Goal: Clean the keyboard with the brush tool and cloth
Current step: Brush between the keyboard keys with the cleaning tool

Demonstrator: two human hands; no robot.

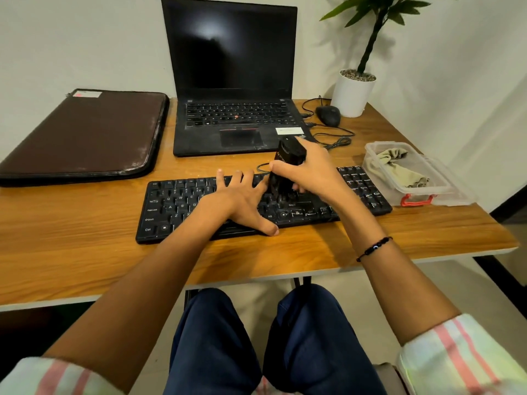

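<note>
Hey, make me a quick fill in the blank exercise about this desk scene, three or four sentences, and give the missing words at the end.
1. The right hand grips the black brush tool over the ____.
2. The left hand rests flat on the keyboard with its fingers ____.
3. The cloth lies inside the clear plastic ____.
4. The laptop screen is ____.

Missing words: keyboard; spread; container; dark

The light is soft and even. A pale glare sits on the laptop screen (228,47), beyond the hands. The plant (370,38) throws soft shadows; the edges bend outward.
</note>
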